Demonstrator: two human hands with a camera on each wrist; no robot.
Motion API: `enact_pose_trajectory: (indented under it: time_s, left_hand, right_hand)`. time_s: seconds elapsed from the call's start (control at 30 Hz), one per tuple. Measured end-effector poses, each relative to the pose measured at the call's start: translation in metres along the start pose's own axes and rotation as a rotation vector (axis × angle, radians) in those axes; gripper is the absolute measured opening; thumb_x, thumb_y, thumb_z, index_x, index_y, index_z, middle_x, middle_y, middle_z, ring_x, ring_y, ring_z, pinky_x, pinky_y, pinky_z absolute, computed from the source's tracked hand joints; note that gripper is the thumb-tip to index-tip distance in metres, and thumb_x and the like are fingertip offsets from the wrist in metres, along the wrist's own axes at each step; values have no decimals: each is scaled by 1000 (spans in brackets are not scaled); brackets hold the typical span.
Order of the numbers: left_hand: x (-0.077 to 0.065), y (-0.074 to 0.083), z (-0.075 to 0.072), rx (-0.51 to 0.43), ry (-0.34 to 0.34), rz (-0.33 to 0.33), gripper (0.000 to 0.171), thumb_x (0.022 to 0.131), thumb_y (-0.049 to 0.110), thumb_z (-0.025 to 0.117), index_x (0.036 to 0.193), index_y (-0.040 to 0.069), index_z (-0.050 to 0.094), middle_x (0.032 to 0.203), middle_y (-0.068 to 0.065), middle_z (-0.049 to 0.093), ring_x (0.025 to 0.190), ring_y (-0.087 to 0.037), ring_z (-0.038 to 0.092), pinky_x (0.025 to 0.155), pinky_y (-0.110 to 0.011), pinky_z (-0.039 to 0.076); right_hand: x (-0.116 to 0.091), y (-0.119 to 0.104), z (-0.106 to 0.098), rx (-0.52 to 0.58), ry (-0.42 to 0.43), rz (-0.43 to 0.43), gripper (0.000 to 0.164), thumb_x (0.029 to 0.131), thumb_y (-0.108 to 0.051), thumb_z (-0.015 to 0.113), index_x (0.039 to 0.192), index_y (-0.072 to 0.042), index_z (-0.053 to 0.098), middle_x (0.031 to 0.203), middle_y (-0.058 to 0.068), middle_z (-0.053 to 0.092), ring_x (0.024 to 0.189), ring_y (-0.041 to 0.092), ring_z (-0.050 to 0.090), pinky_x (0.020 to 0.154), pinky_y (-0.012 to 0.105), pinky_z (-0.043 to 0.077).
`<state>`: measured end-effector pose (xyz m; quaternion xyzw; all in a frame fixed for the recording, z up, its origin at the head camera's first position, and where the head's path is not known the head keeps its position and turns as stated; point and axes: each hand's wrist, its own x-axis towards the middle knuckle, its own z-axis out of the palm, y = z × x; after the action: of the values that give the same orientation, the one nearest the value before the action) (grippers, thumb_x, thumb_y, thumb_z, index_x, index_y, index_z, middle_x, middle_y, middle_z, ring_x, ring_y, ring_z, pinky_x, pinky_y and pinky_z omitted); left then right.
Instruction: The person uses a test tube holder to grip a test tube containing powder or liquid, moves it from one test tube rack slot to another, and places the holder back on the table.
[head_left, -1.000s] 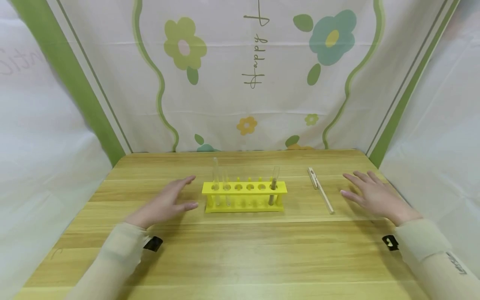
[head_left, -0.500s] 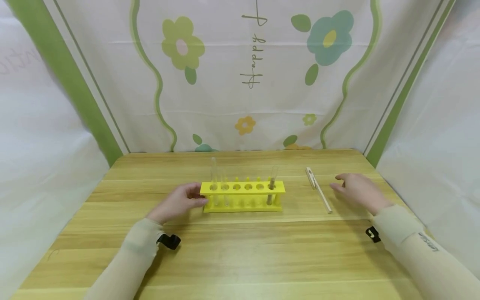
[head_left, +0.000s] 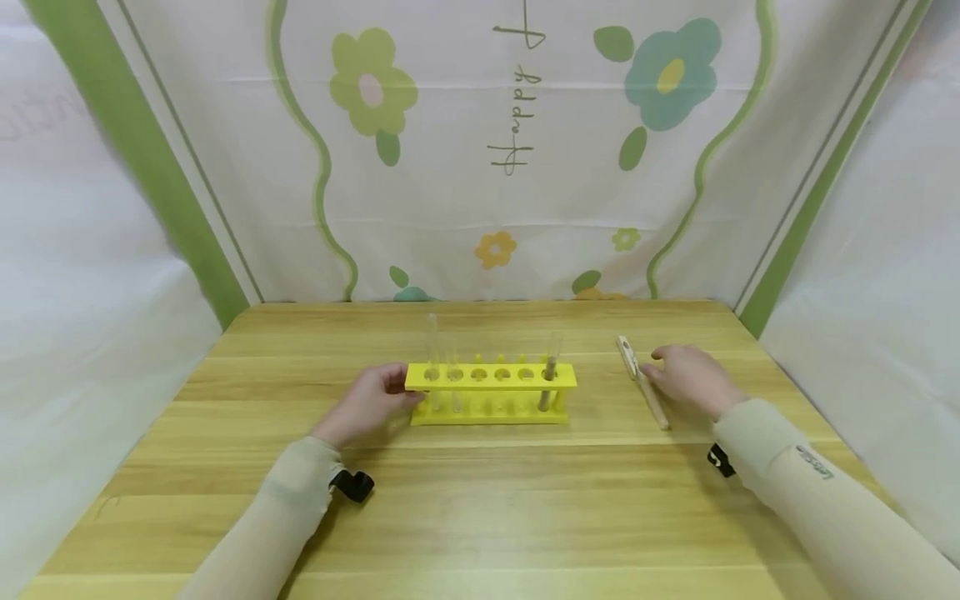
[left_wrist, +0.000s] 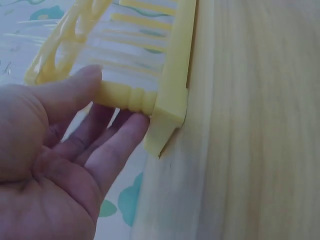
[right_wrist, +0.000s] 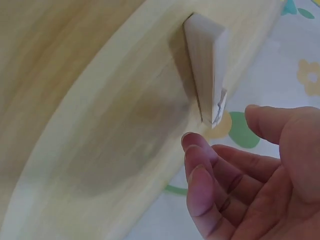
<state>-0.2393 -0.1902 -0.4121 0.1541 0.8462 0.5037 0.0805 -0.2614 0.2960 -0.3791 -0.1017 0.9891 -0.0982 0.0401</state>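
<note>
A yellow test tube rack (head_left: 491, 385) stands on the table. My left hand (head_left: 366, 407) grips its left end; in the left wrist view the thumb and fingers lie about the ribbed end post (left_wrist: 122, 96). Two clear test tubes (head_left: 432, 340) stand at the rack's left side. At its right end is a test tube with dark contents (head_left: 545, 398). My right hand (head_left: 693, 379) hovers beside a wooden test tube holder (head_left: 656, 407), with loosely bent fingers. In the right wrist view a gap shows between thumb and fingers, and the holder (right_wrist: 202, 57) lies just beyond the fingertips.
The wooden table (head_left: 480, 508) stretches in front of the rack. A floral cloth (head_left: 495, 192) hangs behind its back edge, and white cloth walls (head_left: 97, 250) flank both sides.
My left hand has moved right to the rack and taken hold of its end. Leftward, my right hand has come close to the test tube holder, its fingers bending more.
</note>
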Motion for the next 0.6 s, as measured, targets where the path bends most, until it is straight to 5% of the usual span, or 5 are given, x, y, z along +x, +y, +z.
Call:
enact_pose_trajectory:
  time_s: [0.23,0.43,0.6]
  left_hand:
    - [0,4,4,-4,19,-17,18,92,9,72,109,10,68,106,-2,71,97,-17,66,81,-32,54]
    - [0,5,6,7,13,-23,21,93,10,70,114,12,67,107,-1,70,97,-16,66,81,-32,54]
    - [-1,6,6,2,6,-24,19,94,9,69,113,11,66,106,-2,70,95,-17,65,81,-33,53]
  right_hand:
    - [13,-5,4,-8,-54,31,54,101,-34,56,122,15,57,117,35,61,104,50,59,86,61,47]
    - [22,-7,11,10,-67,12,36,100,-31,58,95,4,65,76,10,64,65,24,57,63,42,49]
    - [25,-8,14,32,-86,19,29,100,-28,59,84,-4,61,66,4,56,57,19,51,55,34,43]
